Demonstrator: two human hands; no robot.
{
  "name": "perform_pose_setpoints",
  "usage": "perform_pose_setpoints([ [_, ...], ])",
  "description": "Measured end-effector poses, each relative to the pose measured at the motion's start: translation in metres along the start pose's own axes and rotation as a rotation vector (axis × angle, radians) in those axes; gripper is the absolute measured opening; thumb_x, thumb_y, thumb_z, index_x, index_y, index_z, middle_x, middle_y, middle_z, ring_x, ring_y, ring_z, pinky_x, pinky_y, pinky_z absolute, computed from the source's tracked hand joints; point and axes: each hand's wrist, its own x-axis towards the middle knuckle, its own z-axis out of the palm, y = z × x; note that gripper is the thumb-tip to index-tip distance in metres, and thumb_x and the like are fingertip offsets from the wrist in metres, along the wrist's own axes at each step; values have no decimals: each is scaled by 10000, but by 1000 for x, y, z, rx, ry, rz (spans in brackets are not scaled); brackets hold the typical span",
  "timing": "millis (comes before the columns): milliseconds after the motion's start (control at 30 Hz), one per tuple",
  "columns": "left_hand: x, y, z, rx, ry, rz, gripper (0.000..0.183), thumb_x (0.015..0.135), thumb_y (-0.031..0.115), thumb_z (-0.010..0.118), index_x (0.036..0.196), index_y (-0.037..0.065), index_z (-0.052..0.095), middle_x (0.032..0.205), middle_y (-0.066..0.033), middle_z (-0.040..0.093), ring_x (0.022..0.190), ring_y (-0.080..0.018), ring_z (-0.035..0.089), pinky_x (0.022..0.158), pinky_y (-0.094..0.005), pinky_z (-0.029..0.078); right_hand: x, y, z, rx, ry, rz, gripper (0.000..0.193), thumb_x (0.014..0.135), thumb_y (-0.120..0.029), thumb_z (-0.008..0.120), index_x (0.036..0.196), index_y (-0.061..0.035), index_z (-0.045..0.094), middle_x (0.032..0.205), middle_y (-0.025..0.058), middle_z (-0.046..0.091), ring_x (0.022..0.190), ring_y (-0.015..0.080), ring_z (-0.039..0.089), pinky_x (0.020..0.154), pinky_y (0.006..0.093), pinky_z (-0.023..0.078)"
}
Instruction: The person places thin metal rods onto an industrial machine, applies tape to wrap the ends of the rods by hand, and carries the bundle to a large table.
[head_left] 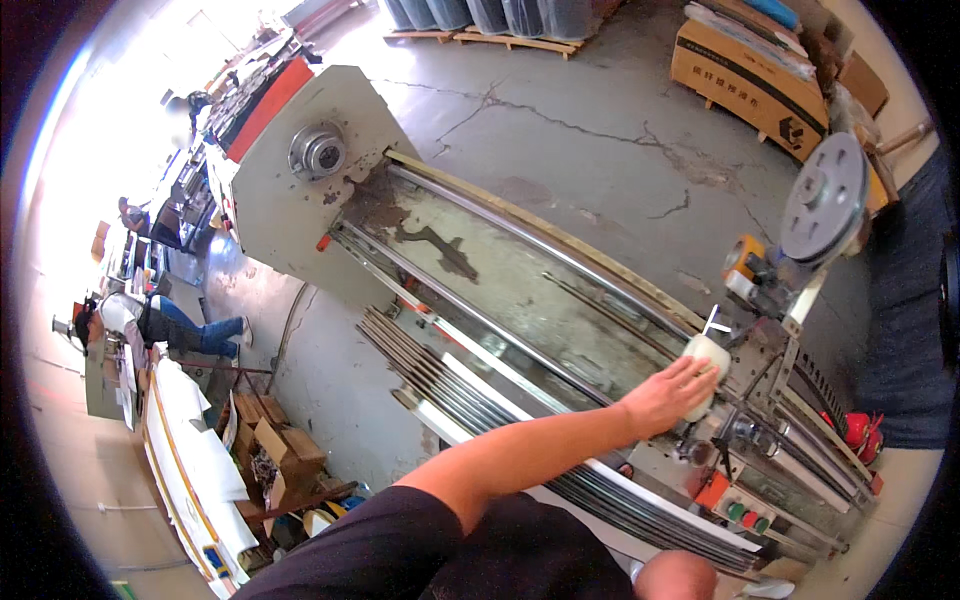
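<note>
My left arm, in a black sleeve, reaches across to the right over a long machine bed. My left hand lies palm down with its fingers bent over a cream-white rounded piece at the bed's right end. What that piece is, I cannot make out. A small white T-shaped handle stands just beyond it. Of my right side only a rounded patch of bare skin shows at the lower edge; the right hand itself is out of sight.
Two steel rails run to a grey end plate with a round chuck. Dark rods lie along the near side. On the right are a grey pulley wheel and a button box. A person works far left.
</note>
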Motion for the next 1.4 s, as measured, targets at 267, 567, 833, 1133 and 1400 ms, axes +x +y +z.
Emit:
perform_pose_setpoints([
  [267,-62,-67,3,27,135,-113,636,999,258,576,1588,27,510,1733,-151,370,1612,-345,330,1345,-507,226,-81,238,35,-879,95,1100,615,1153,-507,435,796,-85,704,669,61,643,579,259,657,530,407,484],
  [567,-185,-224,-60,-73,78,-72,618,981,184,567,1575,22,518,1738,-169,366,1625,-352,314,1344,-515,225,-198,292,74,-1512,711,1618,461,1112,-302,466,828,-30,706,705,112,672,618,241,653,602,392,503],
  [833,-281,-372,-107,-191,202,-21,701,935,69,600,1613,22,428,1652,-188,462,1560,-387,406,1312,-517,317,-207,356,30,-1684,681,1454,253,1079,-255,636,1097,-48,780,1030,179,782,957,398,735,858,491,563],
  [1133,-339,-466,-202,18,-232,-137,947,828,132,843,1652,40,384,1751,-147,345,1619,-368,317,1348,-488,270,-131,341,19,-1904,237,1323,323,982,-179,732,1267,-26,725,1273,150,761,1204,364,715,1109,494,491],
  [1400,-338,-471,-209,34,-263,-174,978,764,43,869,1626,21,406,1729,-172,371,1625,-382,299,1347,-502,270,-181,340,-27,-1680,155,1829,543,1045,-293,665,1469,27,555,1428,261,658,1382,446,599,1236,566,400],
])
